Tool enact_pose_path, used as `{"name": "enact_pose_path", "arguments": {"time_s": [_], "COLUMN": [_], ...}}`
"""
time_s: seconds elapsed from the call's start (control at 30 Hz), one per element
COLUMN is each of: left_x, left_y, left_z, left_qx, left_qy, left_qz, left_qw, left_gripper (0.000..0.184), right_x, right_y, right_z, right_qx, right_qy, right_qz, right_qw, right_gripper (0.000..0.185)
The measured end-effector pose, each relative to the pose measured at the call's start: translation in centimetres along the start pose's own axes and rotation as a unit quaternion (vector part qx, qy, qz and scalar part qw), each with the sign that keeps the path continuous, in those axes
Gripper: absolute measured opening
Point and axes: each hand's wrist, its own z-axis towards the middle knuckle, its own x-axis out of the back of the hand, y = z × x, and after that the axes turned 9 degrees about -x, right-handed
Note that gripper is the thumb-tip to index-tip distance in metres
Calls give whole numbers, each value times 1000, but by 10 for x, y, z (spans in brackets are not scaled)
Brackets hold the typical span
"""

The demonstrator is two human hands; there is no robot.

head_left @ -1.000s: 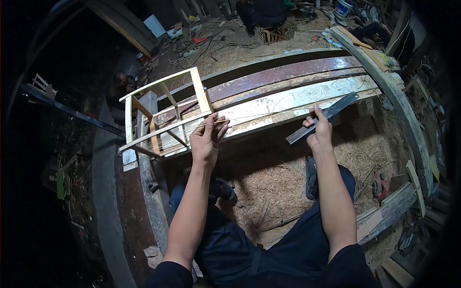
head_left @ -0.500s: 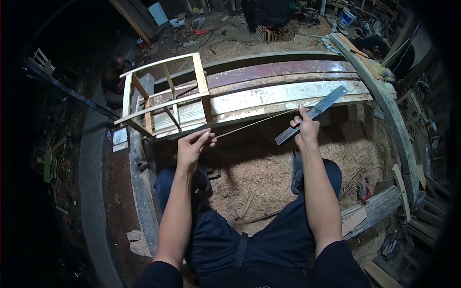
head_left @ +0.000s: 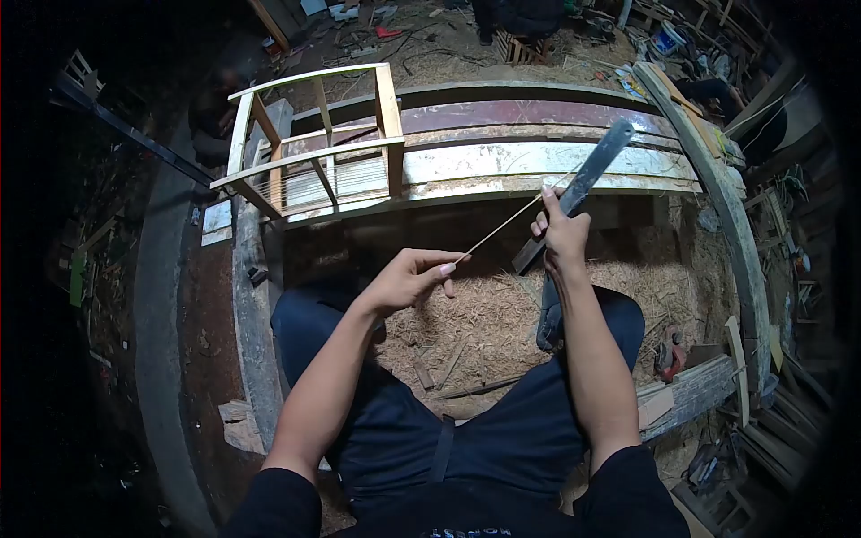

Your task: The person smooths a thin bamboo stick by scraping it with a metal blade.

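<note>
Between my hands runs a thin wooden strip (head_left: 502, 224), slanting up to the right. My left hand (head_left: 417, 280) pinches its lower end between thumb and fingers. My right hand (head_left: 562, 231) is closed round a flat dark metal blade (head_left: 599, 161), which points up and to the right, and the strip's upper part lies at its thumb and forefinger. Whether the strip touches the blade I cannot tell. Left of my hands, a light wooden frame (head_left: 390, 108) with thin slats rests on the plank bench (head_left: 457, 166).
A thick beam (head_left: 717, 188) crosses the bench's right end, and another (head_left: 256, 332) runs along the left. Shavings (head_left: 475, 332) cover the ground between my legs. People sit at the top (head_left: 529, 16), the left (head_left: 211, 117) and the upper right (head_left: 762, 112).
My left hand has moved right, away from the frame and closer to my right hand. The strip now slopes more steeply, and the blade has turned more upright.
</note>
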Motion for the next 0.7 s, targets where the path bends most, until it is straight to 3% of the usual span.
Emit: {"name": "enact_pose_path", "arguments": {"time_s": [0.1, 0.17, 0.2, 0.23, 0.3, 0.37, 0.4, 0.47, 0.5, 0.7], "left_x": [-7, -11, -11, -11, -14, -16, -15, -14, -15, -24], "left_y": [5, 6, 7, 8, 4, 6, 14, 14, 14, 10], "left_z": [-1, -3, -4, -4, -3, -3, -5, -7, -8, 1], "left_qx": [3, 4, 13, 21, 10, -23, -16, -27, -36, -12], "left_qy": [-5, -2, 13, 29, 44, 53, 36, 35, 32, 133], "left_qz": [-35, -49, -54, -60, -57, -102, -114, -152, -190, -277], "left_qw": [999, 999, 998, 998, 997, 993, 993, 987, 981, 952], "left_gripper": [37, 38, 39, 39, 42, 45, 47, 47, 47, 44], "right_x": [-1, 1, 4, 4, -1, -4, -9, -8, -12, -13], "right_y": [0, -1, -3, -1, 4, 6, 10, 11, 15, 18], "right_z": [-7, -12, -16, -20, -30, -42, -48, -64, -66, -86], "right_qx": [4, -10, 3, 4, 110, 103, 202, 240, 337, 313], "right_qy": [-49, -96, -146, -147, -160, -169, -193, -243, -245, -249], "right_qz": [-100, -218, -226, -226, -326, -359, -379, -418, -413, -421], "right_qw": [994, 971, 963, 963, 925, 912, 882, 842, 810, 814], "right_gripper": [24, 45, 66, 66, 72, 64, 59, 51, 51, 54]}}
